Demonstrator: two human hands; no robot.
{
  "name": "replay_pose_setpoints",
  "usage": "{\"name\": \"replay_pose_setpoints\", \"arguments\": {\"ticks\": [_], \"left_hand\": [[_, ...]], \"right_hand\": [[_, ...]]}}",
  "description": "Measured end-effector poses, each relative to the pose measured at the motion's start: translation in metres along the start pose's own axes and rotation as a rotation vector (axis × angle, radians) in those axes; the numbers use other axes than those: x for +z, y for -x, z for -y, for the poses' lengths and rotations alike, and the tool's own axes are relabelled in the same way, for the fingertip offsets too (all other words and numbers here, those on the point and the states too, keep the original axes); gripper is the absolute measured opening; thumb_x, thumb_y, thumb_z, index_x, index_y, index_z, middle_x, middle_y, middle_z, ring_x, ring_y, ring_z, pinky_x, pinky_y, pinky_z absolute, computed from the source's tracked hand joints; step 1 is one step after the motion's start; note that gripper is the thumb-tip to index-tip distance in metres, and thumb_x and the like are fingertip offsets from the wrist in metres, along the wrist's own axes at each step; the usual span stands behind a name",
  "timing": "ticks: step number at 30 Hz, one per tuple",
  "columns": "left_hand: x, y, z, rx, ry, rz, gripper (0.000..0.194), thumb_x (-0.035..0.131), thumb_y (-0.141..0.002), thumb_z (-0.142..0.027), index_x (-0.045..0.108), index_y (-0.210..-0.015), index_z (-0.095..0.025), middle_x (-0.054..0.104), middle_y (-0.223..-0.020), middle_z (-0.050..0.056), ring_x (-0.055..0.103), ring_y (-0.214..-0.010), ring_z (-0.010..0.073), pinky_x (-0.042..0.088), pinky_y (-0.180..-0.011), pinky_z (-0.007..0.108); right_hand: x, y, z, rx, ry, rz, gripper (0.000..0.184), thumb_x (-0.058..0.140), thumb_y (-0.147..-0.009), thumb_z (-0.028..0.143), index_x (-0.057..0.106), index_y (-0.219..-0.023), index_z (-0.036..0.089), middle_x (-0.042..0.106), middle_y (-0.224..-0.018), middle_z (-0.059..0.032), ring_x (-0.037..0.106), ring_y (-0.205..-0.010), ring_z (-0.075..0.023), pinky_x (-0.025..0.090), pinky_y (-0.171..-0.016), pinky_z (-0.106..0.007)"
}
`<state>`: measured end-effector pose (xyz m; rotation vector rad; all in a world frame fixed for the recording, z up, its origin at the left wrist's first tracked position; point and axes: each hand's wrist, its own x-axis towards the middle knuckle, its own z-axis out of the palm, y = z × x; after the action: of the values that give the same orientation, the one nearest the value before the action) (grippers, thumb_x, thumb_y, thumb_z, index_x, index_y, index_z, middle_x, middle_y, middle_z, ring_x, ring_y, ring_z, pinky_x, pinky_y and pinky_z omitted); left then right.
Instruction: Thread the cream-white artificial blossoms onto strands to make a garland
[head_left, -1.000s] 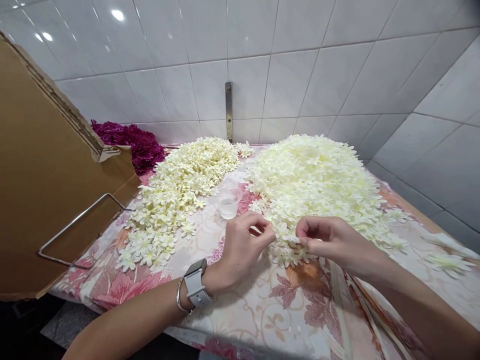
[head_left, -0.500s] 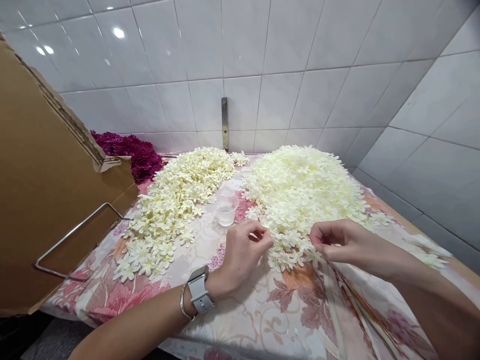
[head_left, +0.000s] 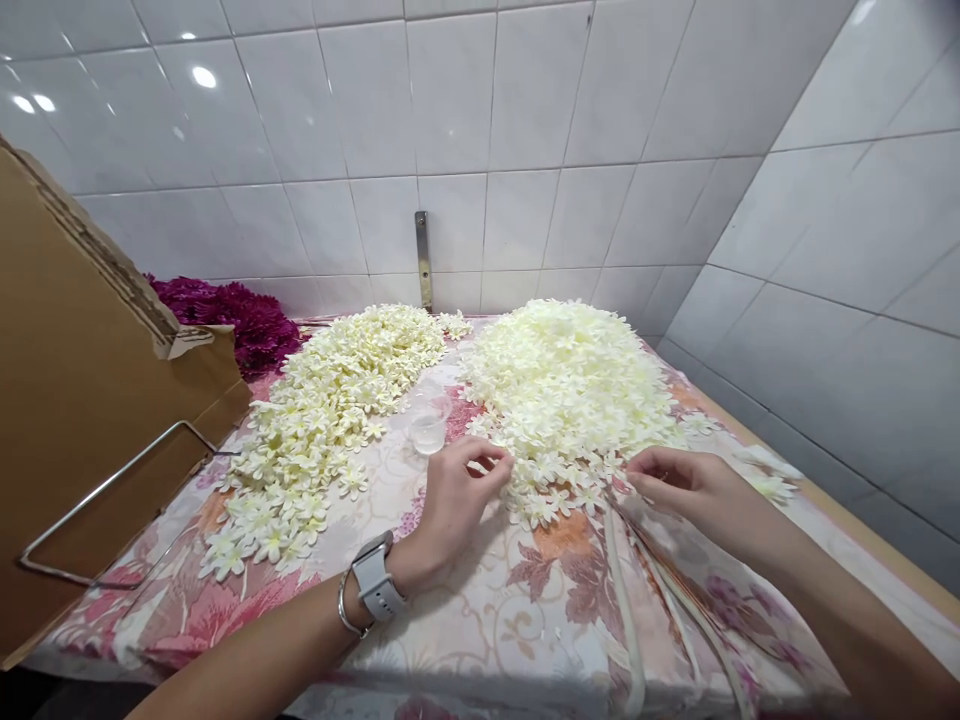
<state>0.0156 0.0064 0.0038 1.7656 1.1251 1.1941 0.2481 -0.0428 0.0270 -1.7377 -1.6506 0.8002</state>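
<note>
At the left hand (head_left: 454, 510), the fingers are pressed together at the tips, and at the right hand (head_left: 694, 490) likewise; whether anything thin is pinched cannot be told. The hands are held apart, tips turned toward each other, forearms angled in from the front corners of the counter (head_left: 465, 640). Just beyond, white flowers (head_left: 570, 380) are heaped toward its back edge, petals open, pale yellowish at the centres.

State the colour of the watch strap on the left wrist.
The watch strap is pale grey, seen best in the head view.
</note>
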Motion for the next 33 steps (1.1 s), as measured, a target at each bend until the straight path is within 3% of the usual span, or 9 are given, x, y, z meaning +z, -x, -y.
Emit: {"name": "replay_pose_setpoints", "arguments": {"ticks": [3, 7, 12, 17, 20, 22, 24, 30, 33], "left_hand": [[-0.001, -0.001, 0.001, 0.017, -0.014, 0.012, 0.01, 0.059, -0.073, -0.019, 0.068, -0.071, -0.017, 0.068, -0.078, 0.004, 0.061, -0.072, 0.0154, 0.048, -0.059, 0.023], [-0.001, -0.003, 0.003, 0.029, -0.012, -0.003, 0.009, 0.06, -0.073, -0.019, 0.068, -0.072, -0.017, 0.068, -0.079, 0.004, 0.062, -0.073, 0.0155, 0.048, -0.058, 0.023], [-0.004, -0.003, -0.002, 0.063, 0.031, -0.018, 0.011, 0.059, -0.077, -0.021, 0.069, -0.077, -0.017, 0.068, -0.084, 0.005, 0.062, -0.076, 0.0149, 0.048, -0.059, 0.021], [-0.006, -0.003, -0.007, 0.062, 0.138, 0.036, 0.012, 0.06, -0.078, -0.023, 0.07, -0.081, -0.017, 0.069, -0.088, 0.005, 0.063, -0.084, 0.0162, 0.049, -0.07, 0.024], [-0.004, -0.003, -0.005, -0.037, 0.257, 0.075, 0.012, 0.062, -0.076, -0.022, 0.067, -0.086, -0.016, 0.069, -0.087, 0.005, 0.064, -0.08, 0.0152, 0.049, -0.071, 0.025], [-0.004, -0.004, -0.003, -0.085, 0.331, 0.067, 0.019, 0.064, -0.074, -0.021, 0.06, -0.093, -0.017, 0.067, -0.082, 0.003, 0.064, -0.077, 0.0141, 0.049, -0.069, 0.024], [-0.004, -0.005, -0.002, -0.103, 0.364, 0.038, 0.026, 0.064, -0.073, -0.018, 0.054, -0.096, -0.018, 0.064, -0.076, 0.0, 0.063, -0.075, 0.0133, 0.049, -0.067, 0.023], [-0.008, -0.008, -0.004, -0.102, 0.269, 0.018, 0.007, 0.064, -0.072, -0.02, 0.058, -0.073, -0.016, 0.062, -0.073, 0.001, 0.06, -0.07, 0.0129, 0.047, -0.064, 0.023], [-0.008, -0.009, -0.004, -0.089, 0.198, -0.023, 0.008, 0.064, -0.074, -0.024, 0.062, -0.077, -0.017, 0.064, -0.077, 0.002, 0.06, -0.072, 0.0142, 0.048, -0.065, 0.024]], "right_hand": [[-0.002, -0.003, 0.004, 0.005, 0.116, -0.057, 0.036, 0.045, -0.079, 0.048, 0.057, -0.063, 0.019, 0.058, -0.064, -0.0031, 0.048, -0.056, -0.0153, 0.035, -0.051, -0.028], [0.006, -0.004, 0.015, -0.08, 0.185, -0.139, 0.026, 0.049, -0.08, 0.042, 0.058, -0.069, 0.02, 0.061, -0.07, -0.0037, 0.051, -0.059, -0.0164, 0.037, -0.054, -0.029], [0.03, -0.006, 0.037, -0.322, 0.242, -0.046, 0.018, 0.048, -0.082, 0.031, 0.056, -0.07, 0.02, 0.062, -0.073, -0.0037, 0.053, -0.067, -0.0168, 0.039, -0.059, -0.029], [0.038, -0.026, 0.052, -0.346, 0.158, -0.033, 0.018, 0.048, -0.082, 0.033, 0.058, -0.087, 0.018, 0.062, -0.082, -0.0044, 0.054, -0.073, -0.0165, 0.041, -0.063, -0.029], [0.038, -0.045, 0.055, -0.346, 0.088, 0.142, 0.027, 0.052, -0.081, 0.037, 0.058, -0.096, 0.016, 0.062, -0.087, -0.0054, 0.054, -0.072, -0.0155, 0.041, -0.061, -0.028], [0.039, -0.055, 0.057, -0.356, 0.017, 0.327, 0.028, 0.051, -0.082, 0.039, 0.061, -0.09, 0.015, 0.06, -0.078, -0.0034, 0.052, -0.065, -0.0133, 0.039, -0.057, -0.026], [0.04, -0.059, 0.058, -0.373, -0.071, 0.419, 0.029, 0.051, -0.082, 0.04, 0.063, -0.086, 0.015, 0.058, -0.071, -0.0015, 0.05, -0.061, -0.012, 0.038, -0.054, -0.024], [0.053, -0.051, 0.053, -0.434, -0.173, 0.208, 0.025, 0.053, -0.083, 0.039, 0.065, -0.087, 0.018, 0.065, -0.085, -0.0057, 0.057, -0.078, -0.0173, 0.044, -0.067, -0.029], [0.059, -0.047, 0.047, -0.392, -0.273, 0.095, 0.025, 0.055, -0.081, 0.042, 0.064, -0.084, 0.018, 0.065, -0.083, -0.0052, 0.058, -0.076, -0.0175, 0.045, -0.066, -0.029]]}}
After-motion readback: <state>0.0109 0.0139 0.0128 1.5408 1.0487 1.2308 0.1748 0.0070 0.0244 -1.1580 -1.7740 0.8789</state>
